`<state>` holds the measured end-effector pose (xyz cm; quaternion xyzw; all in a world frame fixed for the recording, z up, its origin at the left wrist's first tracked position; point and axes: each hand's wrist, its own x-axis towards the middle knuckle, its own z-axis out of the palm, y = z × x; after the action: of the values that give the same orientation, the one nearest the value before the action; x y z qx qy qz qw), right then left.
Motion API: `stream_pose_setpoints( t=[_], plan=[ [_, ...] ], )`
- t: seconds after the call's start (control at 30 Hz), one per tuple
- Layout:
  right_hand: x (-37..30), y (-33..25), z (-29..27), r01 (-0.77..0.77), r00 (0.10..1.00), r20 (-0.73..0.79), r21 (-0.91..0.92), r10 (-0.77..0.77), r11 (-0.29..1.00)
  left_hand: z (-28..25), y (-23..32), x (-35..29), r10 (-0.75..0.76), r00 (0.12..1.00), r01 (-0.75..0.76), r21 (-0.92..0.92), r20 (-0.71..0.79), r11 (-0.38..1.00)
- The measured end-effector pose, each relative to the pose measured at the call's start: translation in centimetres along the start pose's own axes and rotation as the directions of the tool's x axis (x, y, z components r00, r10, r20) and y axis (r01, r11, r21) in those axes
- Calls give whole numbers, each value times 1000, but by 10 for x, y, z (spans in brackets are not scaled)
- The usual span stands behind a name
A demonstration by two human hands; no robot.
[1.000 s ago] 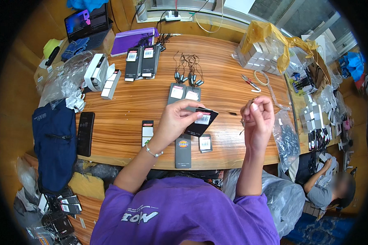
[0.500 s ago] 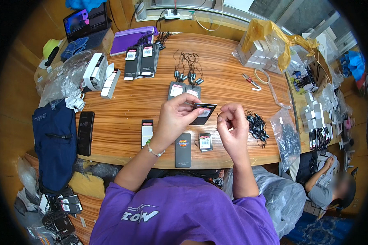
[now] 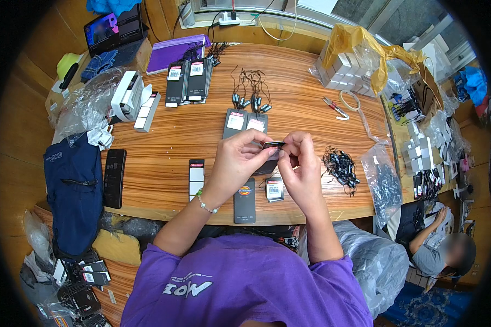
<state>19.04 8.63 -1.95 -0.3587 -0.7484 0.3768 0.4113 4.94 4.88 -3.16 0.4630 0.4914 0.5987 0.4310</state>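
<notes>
Head view: the left hand's (image 3: 239, 155) grip is clamping a dark tag (image 3: 265, 167) above the worktop (image 3: 163, 131); the right hand (image 3: 303, 166) is sitting at its upper edge, grip state untellable. Long axis is running away from the wearer, leaning slightly right; a pale label is partly showing.

Saw smooth, faintly glossy wood grain on the table (image 3: 300, 87) and matt card in the held tag (image 3: 265, 168). Noted thin, crinkled, shiny plastic in the yellow bag (image 3: 360, 46), smooth gloss on the phone (image 3: 114, 179), and matt cloth in the purple shirt (image 3: 245, 272).
</notes>
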Motion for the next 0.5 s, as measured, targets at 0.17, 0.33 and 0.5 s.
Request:
stream_pose_setpoints(
  t=[0.17, 0.33, 0.5],
  plan=[
    [1, -3, -2, -17, 999, 37, -1, 17, 1000, 1, 2, -1, 5, 1000, -5, 17, 1, 1000],
    [2, 1, 2, 32, 999, 10, 7, -32, 999, 0, 2, 0, -11, 1000, 11, 5, 15, 1000],
    [2, 15, 5, -135, 991, 80, 426, 112, 895, 1, 1, -4, 98, 995, -98, 154, 9, 983]
  ],
)
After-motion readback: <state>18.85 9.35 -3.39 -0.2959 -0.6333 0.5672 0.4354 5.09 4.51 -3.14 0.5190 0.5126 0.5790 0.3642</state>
